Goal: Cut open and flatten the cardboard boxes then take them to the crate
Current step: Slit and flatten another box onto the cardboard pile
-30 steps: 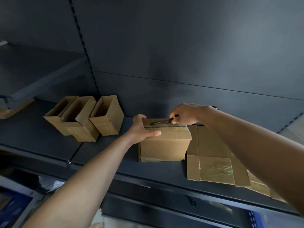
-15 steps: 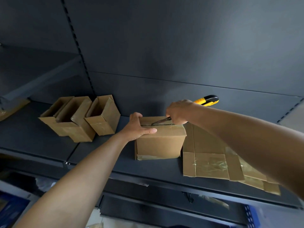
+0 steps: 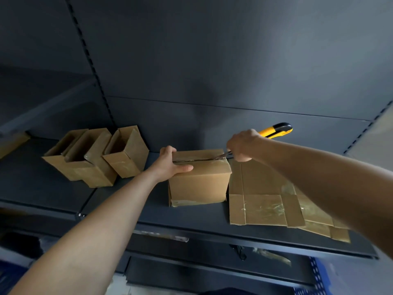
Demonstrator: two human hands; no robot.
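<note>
Head view: left hand [image 3: 170, 165], grip curled over the taped box [image 3: 200, 182] near the shelf's [image 3: 191, 218] front edge, right hand [image 3: 241, 146] clenching the utility knife [image 3: 276, 130]; blade best kept shallow along the seam, clear of the left hand.

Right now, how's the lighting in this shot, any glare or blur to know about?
Head view: dim, the back panel brighter toward upper right; clear tape on the flattened cardboard glares; the wide lens bows the shelf edge; the lower corners blur, while the taped box and utility knife look sharp.
</note>
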